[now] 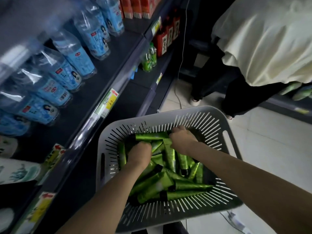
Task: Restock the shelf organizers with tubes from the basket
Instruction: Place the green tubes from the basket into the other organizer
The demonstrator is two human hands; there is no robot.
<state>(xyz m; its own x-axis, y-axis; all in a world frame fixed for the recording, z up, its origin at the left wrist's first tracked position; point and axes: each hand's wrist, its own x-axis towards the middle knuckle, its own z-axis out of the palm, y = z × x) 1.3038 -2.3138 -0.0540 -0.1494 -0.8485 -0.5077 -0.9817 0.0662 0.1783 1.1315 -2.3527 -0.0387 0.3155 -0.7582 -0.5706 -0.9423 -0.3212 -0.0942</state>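
Note:
A grey slotted plastic basket (170, 211) sits low in front of me, holding several green tubes (177, 186) with black caps, lying in a loose heap. Both my hands reach down into it. My left hand (139, 153) is closed around green tubes at the heap's left side. At the far side of the basket, my right hand (181, 137) grips the end of a green tube. No shelf organizers are visible in this view.
A dark shelf unit (108, 92) runs along the left, stocked with blue-labelled water bottles (74, 53), green bottles (149, 58) and red cartons. Yellow price tags line its edge. Another person in a cream top (263, 39) and dark trousers stands at right on the tiled floor.

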